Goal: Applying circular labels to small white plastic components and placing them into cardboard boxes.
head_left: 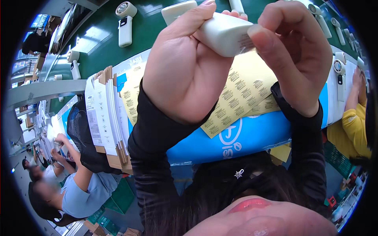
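Note:
My left hand [185,67] is wrapped round a white handheld fan [224,33] and holds it up above the bench. The rounded end of its handle points toward my right hand [295,47]. A small printed label [245,39] shows on that end. The thumb and forefinger of my right hand are pinched at the label's edge, against the fan. Below both hands lie yellow sheets [240,86] of printed labels, overlapping on a blue and white plastic package [256,135].
More white handheld fans [125,31] stand on the green bench [94,35]. A stack of folded white cartons [104,114] is at the left, beside a black mesh bag [76,122]. Co-workers sit on both sides, one in light blue [86,192], one in yellow [354,126].

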